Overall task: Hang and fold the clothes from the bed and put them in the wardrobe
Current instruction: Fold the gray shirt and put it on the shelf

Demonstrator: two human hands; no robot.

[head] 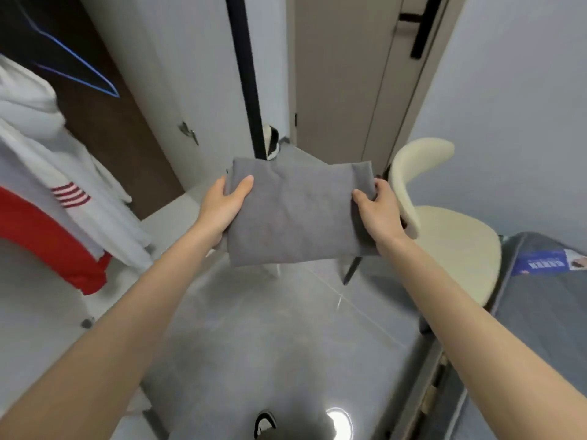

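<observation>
Over the floor, folded cloth held flat. My left hand pinches its 9 o'clock edge, right hand its 3 o'clock edge, thumbs on top.

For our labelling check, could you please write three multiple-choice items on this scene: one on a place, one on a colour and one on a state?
1. Where does the cream chair stand relative to the folded garment?
A. to its right
B. to its left
C. directly under it

2. What colour is the folded garment?
A. red
B. grey
C. green

3. How is the folded garment held?
A. draped over the chair
B. dropped, touched by no hand
C. gripped at its ends by the left hand and the right hand

Answers: 1 A, the chair is just beyond the right hand. 2 B, the cloth is plain grey. 3 C, a thumb presses on top at each end.
</observation>
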